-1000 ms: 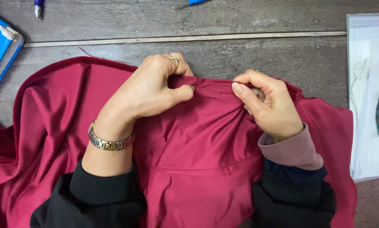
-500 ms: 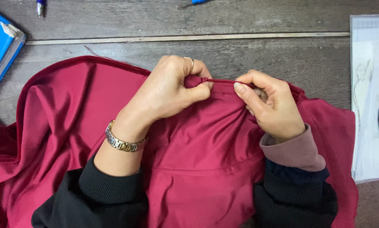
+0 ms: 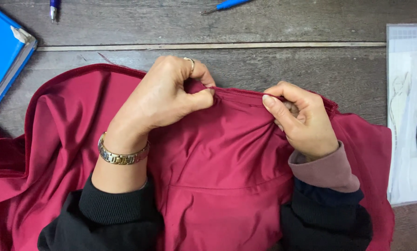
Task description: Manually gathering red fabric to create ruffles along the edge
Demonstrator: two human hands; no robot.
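- The left hand [image 3: 164,95] is pinching the top edge of the dark red fabric [image 3: 218,176] between thumb and curled fingers.
- The right hand [image 3: 301,121] is pinching the same edge, just beside the left grip.
- The edge is stretching taut between both grips; the rest is spreading below them over the wooden table [image 3: 264,69].
- A metal watch [image 3: 122,155] is circling the left wrist.
- A blue folder [image 3: 4,65] is lying well left of the grips.

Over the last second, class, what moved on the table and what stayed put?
The left hand slid rightward along the folded top edge of the red fabric, closing toward the right hand. Both kept pinching that edge throughout; nothing was released. The right hand, blue folder, pens and clear plastic bag stayed as they were.
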